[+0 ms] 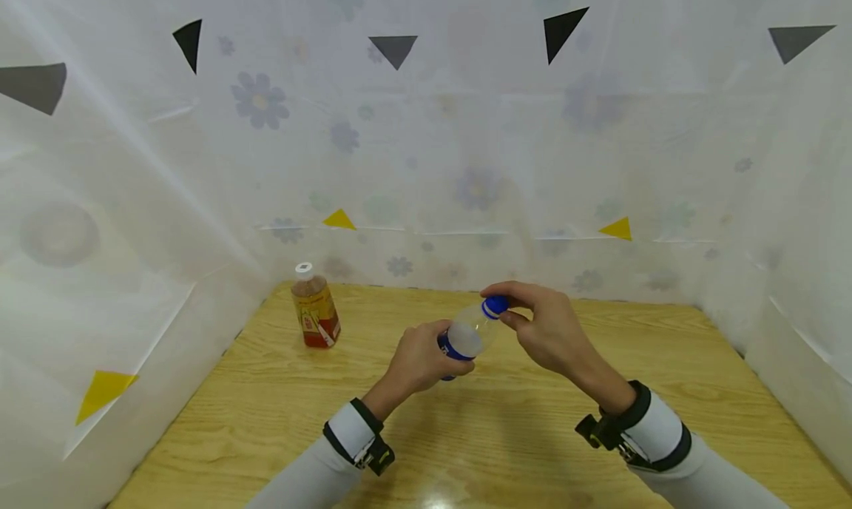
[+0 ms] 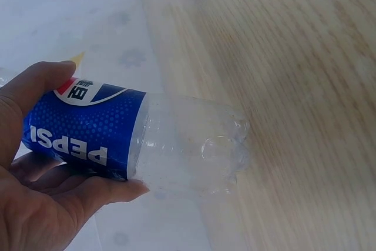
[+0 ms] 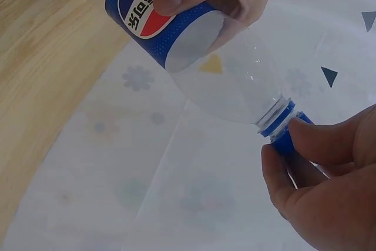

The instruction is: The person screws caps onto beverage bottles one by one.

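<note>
My left hand (image 1: 421,357) grips a clear plastic Pepsi bottle (image 2: 188,142) round its blue label (image 2: 88,130). The bottle tilts above the table, its neck pointing up and to the right in the head view, and it looks empty. My right hand (image 1: 549,328) pinches the blue bottle cap (image 3: 286,139) between thumb and fingers at the bottle's mouth. In the right wrist view the cap sits at the neck, slightly askew to the blue ring (image 3: 277,119) below it. Whether its thread still engages, I cannot tell.
A bottle of reddish-brown drink (image 1: 316,309) with a white cap stands at the back left of the wooden table (image 1: 266,420). Pale flowered sheeting (image 1: 426,161) with black, grey and yellow triangles hangs behind and along both sides.
</note>
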### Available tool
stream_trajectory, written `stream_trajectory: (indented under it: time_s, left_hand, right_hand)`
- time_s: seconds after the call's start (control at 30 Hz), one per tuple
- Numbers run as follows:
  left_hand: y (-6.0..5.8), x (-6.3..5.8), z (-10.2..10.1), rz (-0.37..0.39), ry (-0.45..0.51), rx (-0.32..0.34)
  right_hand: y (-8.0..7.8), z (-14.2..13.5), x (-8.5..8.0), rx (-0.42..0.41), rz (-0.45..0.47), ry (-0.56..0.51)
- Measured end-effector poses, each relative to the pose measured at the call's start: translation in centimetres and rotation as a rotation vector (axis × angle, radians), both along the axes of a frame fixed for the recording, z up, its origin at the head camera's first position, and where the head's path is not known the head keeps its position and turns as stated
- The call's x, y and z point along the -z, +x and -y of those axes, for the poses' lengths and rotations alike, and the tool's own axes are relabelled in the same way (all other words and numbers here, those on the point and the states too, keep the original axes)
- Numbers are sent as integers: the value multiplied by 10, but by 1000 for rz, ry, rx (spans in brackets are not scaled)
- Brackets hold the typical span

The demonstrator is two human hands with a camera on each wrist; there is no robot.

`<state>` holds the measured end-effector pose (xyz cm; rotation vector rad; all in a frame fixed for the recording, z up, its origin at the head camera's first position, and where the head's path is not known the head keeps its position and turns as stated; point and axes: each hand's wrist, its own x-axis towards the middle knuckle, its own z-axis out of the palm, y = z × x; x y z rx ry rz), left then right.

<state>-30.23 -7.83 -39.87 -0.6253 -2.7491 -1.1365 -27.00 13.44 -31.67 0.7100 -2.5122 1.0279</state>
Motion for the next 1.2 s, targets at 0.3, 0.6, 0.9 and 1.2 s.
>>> stream_trajectory:
  time_s: [0.3,0.6,0.9,1.2]
  left_hand:
    - [2,-1,1,8,9,8]
    - [3,-2,1,16,21,12]
    - [2,-1,2,-3,32,22]
    - [1,0,2,-15,23,24]
  right_hand:
    - [2,0,1,-2,-26,2]
    - [3,2,1,24,-48,14]
    - [2,2,1,55,-78,39]
    - [0,3,1,100,-90,61]
